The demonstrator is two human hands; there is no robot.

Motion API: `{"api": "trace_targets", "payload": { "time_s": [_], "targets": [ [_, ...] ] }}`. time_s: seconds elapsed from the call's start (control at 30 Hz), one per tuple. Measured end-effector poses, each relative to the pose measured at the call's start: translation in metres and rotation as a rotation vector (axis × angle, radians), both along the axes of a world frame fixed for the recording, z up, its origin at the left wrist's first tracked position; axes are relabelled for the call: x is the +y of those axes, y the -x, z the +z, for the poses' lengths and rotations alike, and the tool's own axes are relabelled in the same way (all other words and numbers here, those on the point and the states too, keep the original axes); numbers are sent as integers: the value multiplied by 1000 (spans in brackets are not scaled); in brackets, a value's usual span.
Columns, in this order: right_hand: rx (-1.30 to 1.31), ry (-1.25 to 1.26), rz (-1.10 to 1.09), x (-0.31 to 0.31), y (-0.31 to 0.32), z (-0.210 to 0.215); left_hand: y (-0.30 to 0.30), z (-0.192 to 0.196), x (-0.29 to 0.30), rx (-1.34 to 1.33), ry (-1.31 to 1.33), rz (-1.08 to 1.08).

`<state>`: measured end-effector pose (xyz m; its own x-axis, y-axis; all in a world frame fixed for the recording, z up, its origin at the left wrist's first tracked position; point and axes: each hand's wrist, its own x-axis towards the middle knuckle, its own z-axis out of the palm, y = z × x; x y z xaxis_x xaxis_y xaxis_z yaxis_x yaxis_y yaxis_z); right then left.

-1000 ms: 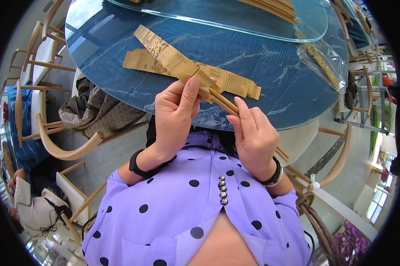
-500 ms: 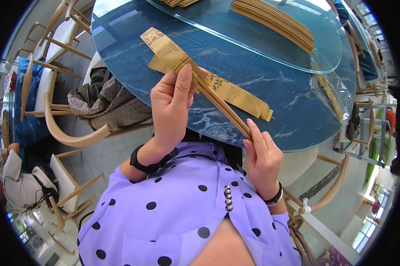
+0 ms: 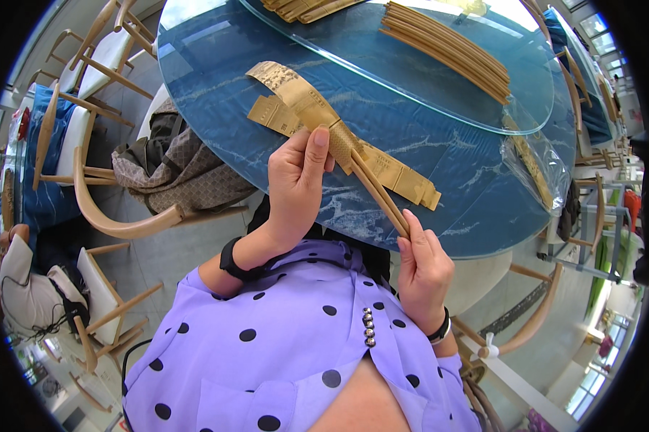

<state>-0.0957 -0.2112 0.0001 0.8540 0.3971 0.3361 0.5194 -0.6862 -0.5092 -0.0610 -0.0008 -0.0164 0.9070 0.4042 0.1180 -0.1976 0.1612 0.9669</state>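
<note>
At frame centre I have my left hand [image 3: 295,183] pinching a gold paper sleeve [image 3: 303,101] while my right hand [image 3: 424,270] grips the tan wooden chopsticks [image 3: 378,194] above the blue marbled desk [image 3: 216,65], seemingly mid-sleeving.

A lilac blouse with black polka dots, small metal studs, and a black wristband on each wrist.

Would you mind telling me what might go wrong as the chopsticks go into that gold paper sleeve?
The paper sleeve might crumple or tear where the left hand pinches it around the chopsticks. The right hand grips only their lower ends, so they could slip. Another gold sleeve lies near the table edge and could be knocked off.
</note>
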Motion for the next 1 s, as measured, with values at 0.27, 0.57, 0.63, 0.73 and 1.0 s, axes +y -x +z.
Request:
{"api": "trace_targets", "payload": {
  "time_s": [0.27, 0.57, 0.63, 0.73, 1.0],
  "targets": [
    [-26, -16, 6, 7, -4, 2, -1, -5, -3, -39, -29, -35],
    [-44, -14, 28, 2, -5, -4, -7, 10, -5, -97, 66, -77],
    [-45, -4, 19, -1, -3, -4, -8, 7, -6, -75, 69, -102],
    [-49, 12, -2, 0, -1, -3, -6, 2, -13, -49, 75, -145],
    [-52, 23, -8, 3, -2, 1, -10, 3, -4, -87, 136, -180]
  ]
}}
